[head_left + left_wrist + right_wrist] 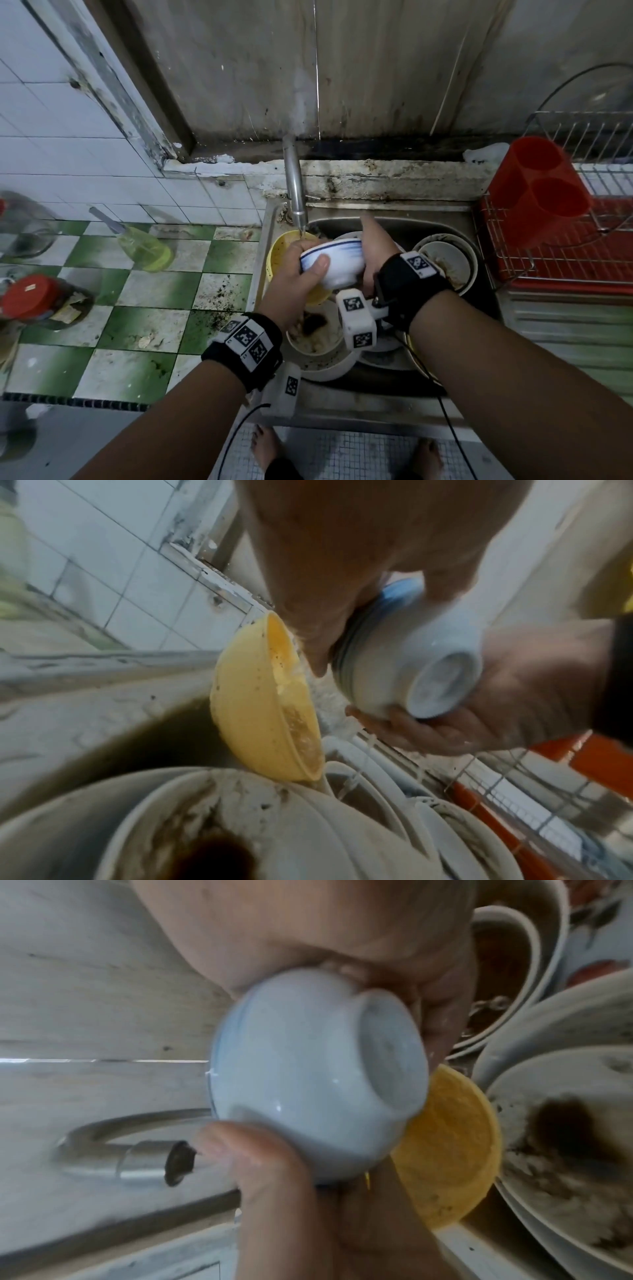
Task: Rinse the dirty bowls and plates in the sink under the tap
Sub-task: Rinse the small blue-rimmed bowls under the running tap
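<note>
A white bowl with blue rim stripes [337, 265] [411, 656] [298, 1074] is held tilted over the sink [394, 210], its foot toward me. My left hand [301, 270] [325, 601] grips its rim, thumb on the outside. My right hand [376, 250] [514, 691] cups the bowl's other side, fingers reaching round under it. The steel tap [295, 192] [130, 1158] runs a thin stream onto the rim by my left fingers. The bowl's inside is hidden.
A dirty yellow bowl [279, 250] [253, 710] leans under my hands. Stained white bowls and plates [315, 337] [448, 260] fill the sink. A wire rack [565, 253] with a red holder [537, 192] stands right. A yellow-liquid bottle [145, 248] stands left.
</note>
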